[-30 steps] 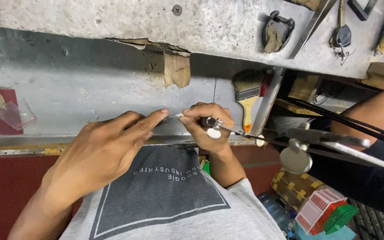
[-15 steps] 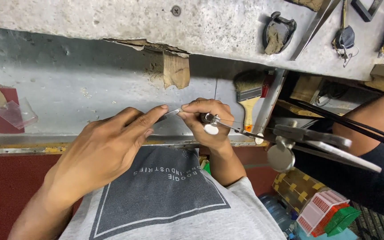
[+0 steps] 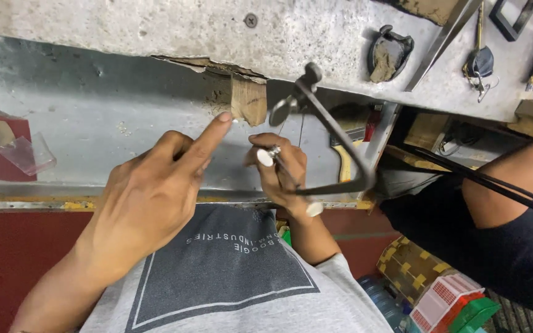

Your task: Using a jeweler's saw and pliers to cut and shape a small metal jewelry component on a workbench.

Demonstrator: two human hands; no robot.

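Metal-framed jeweller's saw (image 3: 331, 145), dark and U-shaped, is gripped by the clenched right hand (image 3: 282, 176) just right of the small wooden bench peg (image 3: 248, 100), while the left hand (image 3: 149, 197), holding nothing, points its index fingertip (image 3: 223, 117) near the thin blade — a slip likely nicks it.

From my left hand (image 3: 149, 197), I see bare grey bench top (image 3: 94, 123) open toward nine and ten o'clock, until the red box (image 3: 1, 148) at the far left edge. At one o'clock the wooden peg (image 3: 249, 102) blocks the way just beyond the fingertip. Toward three o'clock my right hand (image 3: 282, 169) and the saw frame (image 3: 334, 142) crowd the gap, with another person's arm (image 3: 513, 203) closing off the far right.
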